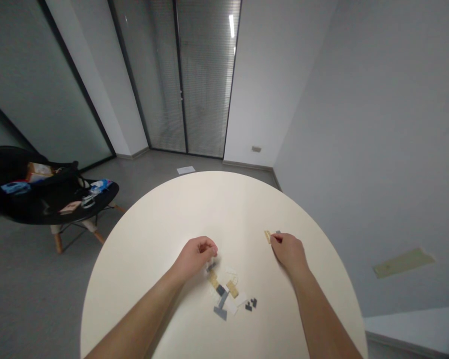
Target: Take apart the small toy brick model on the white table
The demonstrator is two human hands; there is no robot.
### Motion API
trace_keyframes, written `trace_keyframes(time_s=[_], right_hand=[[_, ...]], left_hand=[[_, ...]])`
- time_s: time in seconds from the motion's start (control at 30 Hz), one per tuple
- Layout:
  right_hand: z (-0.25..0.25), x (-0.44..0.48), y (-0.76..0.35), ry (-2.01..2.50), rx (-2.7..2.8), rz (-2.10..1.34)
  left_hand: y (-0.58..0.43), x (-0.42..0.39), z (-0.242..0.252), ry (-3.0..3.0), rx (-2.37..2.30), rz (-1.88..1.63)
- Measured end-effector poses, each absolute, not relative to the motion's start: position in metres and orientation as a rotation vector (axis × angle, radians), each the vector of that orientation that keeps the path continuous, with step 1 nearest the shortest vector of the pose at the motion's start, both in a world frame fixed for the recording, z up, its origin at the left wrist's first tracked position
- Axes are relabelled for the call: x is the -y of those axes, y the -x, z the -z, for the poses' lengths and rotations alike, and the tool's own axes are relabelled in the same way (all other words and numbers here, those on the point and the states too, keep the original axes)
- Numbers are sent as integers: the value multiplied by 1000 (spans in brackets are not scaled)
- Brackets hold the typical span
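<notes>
Over a round cream tabletop, our right hand pinches a small tan piece at one end, the fingers set narrow around it, with a grey piece partly hidden just beyond. Our left hand is curled, its fingers close together just above a dark piece; we cannot tell whether they hold it. Below and between the hands lies a loose scatter: tan strips, a pale grey T-shaped piece, white paper scraps and a cluster of 3 or so dark pieces. We judge them all light, thin and fairly stiff, though the paper looks soft. They may slide on the smooth top, so we would take each by its edges, between fingertip and thumb. A black chair stands off to the left.
</notes>
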State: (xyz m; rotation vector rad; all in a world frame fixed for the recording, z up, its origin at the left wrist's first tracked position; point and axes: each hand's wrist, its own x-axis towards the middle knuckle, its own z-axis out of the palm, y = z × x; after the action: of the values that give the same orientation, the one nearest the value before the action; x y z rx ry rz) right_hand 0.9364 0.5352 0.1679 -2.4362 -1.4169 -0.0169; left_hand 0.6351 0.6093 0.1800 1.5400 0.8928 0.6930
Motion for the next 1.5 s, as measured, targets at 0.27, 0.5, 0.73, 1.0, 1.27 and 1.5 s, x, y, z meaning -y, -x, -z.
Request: trace_keyframes(time_s=[0.27, 0.5, 0.73, 1.0, 1.27, 1.5], right_hand=[[-166, -537, -934, 2362, 1414, -10], [-165, -538, -931, 2383, 1372, 14], [-164, -540, -928, 2456, 1313, 54], [-167, -539, -925, 2474, 1259, 49], [-165, -538, -927, 2457, 1275, 67], [-162, -538, -928, 2423, 1296, 112]], left_hand=[[-635, -609, -180, -1545, -904, -691], [-634, -611, -177, -1559, -895, -688], [-634, -611, -176, -1582, -897, -683], [-614, -617, -189, -2026, -981, -333], [-604, -612, -198, -2248, -794, -258], [-609, -609, -199, -2351, -710, -227]])
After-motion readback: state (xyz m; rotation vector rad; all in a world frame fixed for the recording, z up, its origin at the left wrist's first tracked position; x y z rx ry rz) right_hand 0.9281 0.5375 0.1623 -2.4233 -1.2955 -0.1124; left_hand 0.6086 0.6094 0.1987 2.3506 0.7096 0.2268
